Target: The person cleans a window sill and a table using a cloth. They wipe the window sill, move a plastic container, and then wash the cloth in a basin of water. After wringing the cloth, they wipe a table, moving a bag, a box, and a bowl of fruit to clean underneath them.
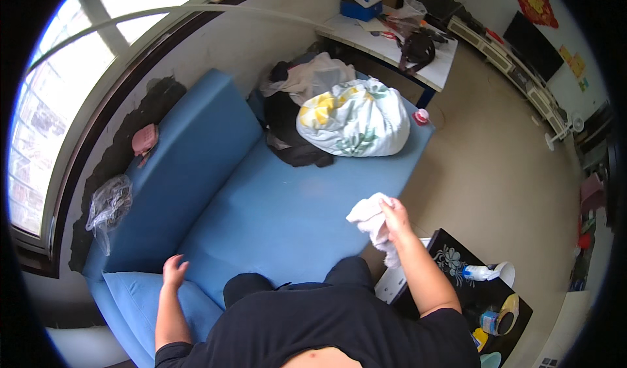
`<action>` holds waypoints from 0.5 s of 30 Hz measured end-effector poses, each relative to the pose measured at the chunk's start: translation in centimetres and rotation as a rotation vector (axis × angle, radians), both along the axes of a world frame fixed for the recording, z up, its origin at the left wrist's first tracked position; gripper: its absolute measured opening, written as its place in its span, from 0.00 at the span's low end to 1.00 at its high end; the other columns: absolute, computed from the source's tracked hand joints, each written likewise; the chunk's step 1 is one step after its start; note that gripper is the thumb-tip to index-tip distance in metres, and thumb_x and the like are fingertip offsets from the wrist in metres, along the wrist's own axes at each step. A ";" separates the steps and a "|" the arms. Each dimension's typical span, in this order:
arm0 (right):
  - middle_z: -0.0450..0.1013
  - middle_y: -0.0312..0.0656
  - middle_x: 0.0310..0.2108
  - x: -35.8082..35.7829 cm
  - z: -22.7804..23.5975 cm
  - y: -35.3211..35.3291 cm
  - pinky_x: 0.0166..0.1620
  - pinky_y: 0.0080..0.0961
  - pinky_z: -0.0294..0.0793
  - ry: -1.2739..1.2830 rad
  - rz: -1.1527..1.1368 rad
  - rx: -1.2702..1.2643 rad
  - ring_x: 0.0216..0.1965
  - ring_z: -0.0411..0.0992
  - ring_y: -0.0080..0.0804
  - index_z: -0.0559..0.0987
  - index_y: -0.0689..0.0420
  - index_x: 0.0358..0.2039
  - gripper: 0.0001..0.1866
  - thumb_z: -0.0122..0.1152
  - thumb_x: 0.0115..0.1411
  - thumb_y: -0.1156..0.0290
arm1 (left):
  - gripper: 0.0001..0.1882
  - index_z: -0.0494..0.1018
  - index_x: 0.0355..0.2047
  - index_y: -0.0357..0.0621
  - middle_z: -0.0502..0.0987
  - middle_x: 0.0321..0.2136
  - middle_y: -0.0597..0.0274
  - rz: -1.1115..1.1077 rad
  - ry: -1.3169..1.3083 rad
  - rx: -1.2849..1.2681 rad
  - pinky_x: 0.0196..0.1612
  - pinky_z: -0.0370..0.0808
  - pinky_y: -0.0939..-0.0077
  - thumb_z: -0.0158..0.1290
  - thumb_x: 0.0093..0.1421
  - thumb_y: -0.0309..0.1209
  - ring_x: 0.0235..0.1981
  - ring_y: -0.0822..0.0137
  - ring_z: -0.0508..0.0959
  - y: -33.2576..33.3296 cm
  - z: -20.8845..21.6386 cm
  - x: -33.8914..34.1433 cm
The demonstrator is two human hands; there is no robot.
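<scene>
A crumpled whitish cloth (372, 219) hangs from my right hand (395, 220), whose fingers are closed on it above the front edge of the blue sofa (287, 204). The cloth's lower end dangles beside my right knee. Over at the left, my left hand (174, 271) is held above a blue cushion (157, 309), near the foot of the sofa's backrest. Its fingers are slightly bent and apart, with nothing in them.
A white patterned quilt (356, 119) and dark clothes (297, 139) are heaped at the sofa's far end. On the backrest lie a pink pouch (145, 139) and a clear plastic bag (110, 201). A black table (470, 289) with bottles stands close on my right.
</scene>
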State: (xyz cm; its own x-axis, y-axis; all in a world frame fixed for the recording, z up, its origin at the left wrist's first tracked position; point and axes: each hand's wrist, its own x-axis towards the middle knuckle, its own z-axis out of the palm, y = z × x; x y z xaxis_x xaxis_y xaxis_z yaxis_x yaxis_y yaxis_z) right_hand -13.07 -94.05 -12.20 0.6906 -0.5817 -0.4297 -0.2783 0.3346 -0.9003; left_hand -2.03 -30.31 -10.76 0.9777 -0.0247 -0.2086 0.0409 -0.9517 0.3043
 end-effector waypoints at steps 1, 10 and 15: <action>0.71 0.46 0.40 -0.9 0.7 -0.4 0.42 0.28 0.72 -0.018 -0.028 0.074 0.40 0.71 0.32 0.68 0.66 0.47 0.20 0.57 0.57 0.68 | 0.20 0.72 0.45 0.43 0.72 0.46 0.53 -0.134 0.059 -0.051 0.54 0.66 0.68 0.57 0.52 0.36 0.50 0.56 0.70 -5.0 1.5 -0.4; 0.69 0.46 0.48 -4.1 12.7 -1.2 0.55 0.36 0.64 -0.373 0.277 0.898 0.50 0.67 0.38 0.68 0.61 0.50 0.21 0.46 0.63 0.59 | 0.40 0.57 0.58 0.41 0.62 0.55 0.47 -0.619 0.328 -0.440 0.55 0.65 0.69 0.60 0.49 0.43 0.53 0.54 0.67 -37.0 12.0 -7.0; 0.68 0.44 0.48 -4.1 14.8 -0.5 0.55 0.34 0.65 -0.340 0.466 0.938 0.50 0.67 0.36 0.65 0.61 0.52 0.22 0.50 0.61 0.62 | 0.28 0.64 0.51 0.38 0.68 0.49 0.53 -0.550 0.394 -0.788 0.51 0.68 0.70 0.59 0.50 0.29 0.48 0.62 0.70 -41.5 10.0 -7.2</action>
State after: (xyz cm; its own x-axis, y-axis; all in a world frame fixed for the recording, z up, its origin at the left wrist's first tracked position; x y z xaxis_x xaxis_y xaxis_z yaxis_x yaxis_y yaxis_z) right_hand -17.14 -94.52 2.58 0.9237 0.2249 -0.3102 -0.3407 0.8524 -0.3967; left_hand -9.20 -71.76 -0.76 0.6564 -0.7146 -0.2419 -0.1072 -0.4058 0.9077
